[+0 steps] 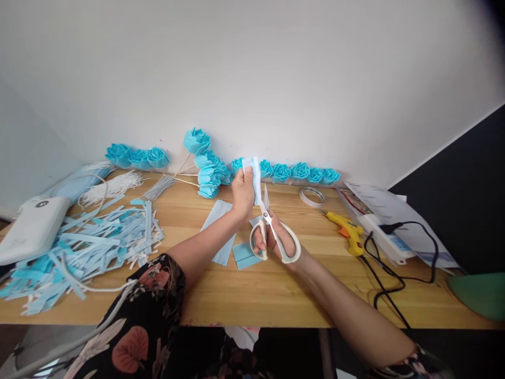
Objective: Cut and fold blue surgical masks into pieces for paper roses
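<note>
A pale wall rises beyond a person's left grip and right grip, while a wooden counter stretches out below both. A tangled heap of blue and white strips spreads well to the left of the left grip, and printed sheets lie well to the right of the right grip. Blue flowers line the wall beyond both grips; blue flowers on thin sticks lean just left of the left grip. A white box-shaped device sits by the heap, farthest left of the left grip. To the right of the right grip, a white power strip rests beside a yellow glue gun. White-handled scissors are in the right grip, its fingers curled through the handles and the blades apart. A pleated pale-blue piece lies below the left forearm. The left grip pinches a folded light-blue strip upright under its thumb, its lower end beside the blades; whether they touch is unclear. A white coil lies beyond the right grip, and a small blue piece lies just to its left.
</note>
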Tool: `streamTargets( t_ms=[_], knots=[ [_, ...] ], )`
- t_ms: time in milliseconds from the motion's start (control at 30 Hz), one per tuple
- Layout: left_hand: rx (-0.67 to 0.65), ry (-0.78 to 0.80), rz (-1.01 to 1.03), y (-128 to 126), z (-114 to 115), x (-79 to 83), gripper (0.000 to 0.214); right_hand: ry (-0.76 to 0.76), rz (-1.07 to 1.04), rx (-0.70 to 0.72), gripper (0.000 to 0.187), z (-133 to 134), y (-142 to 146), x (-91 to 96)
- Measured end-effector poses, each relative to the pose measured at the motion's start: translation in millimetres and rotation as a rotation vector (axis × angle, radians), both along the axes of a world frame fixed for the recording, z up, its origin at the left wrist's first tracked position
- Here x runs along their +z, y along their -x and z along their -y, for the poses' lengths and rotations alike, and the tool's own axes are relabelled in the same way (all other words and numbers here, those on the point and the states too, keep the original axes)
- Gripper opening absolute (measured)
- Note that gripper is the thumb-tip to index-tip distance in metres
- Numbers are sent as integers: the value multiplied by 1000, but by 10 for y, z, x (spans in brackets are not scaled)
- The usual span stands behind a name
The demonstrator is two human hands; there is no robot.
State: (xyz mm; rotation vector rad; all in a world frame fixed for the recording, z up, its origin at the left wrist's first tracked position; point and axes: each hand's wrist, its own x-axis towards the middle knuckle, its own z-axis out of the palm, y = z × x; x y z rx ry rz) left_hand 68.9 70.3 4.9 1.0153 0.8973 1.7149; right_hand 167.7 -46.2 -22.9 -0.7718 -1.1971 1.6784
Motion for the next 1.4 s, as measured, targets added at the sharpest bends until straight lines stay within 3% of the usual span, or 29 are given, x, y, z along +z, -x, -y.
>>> streamTargets(
  t_ms=[433,600,800,1067,1267,1400],
  knots=[
    [-84,45,22,-104,127,-74,29,-29,-21,-72,45,-62,28,52],
    [-45,95,24,-98,111,-69,29,-51,-21,-102,55,-57,58,34],
    [-120,133,91,-93,143,-18,24,-40,-11,-187,61,-39,80,4],
    [-76,173,80,-79,172,55,27,-39,23,-255,85,23,110,94],
    [-88,150,84,-81,137,16,26,-47,25,-282,78,19,100,18],
    [-87,106,75,-76,104,-12,27,-68,-6,-198,65,-16,73,12]
  ],
)
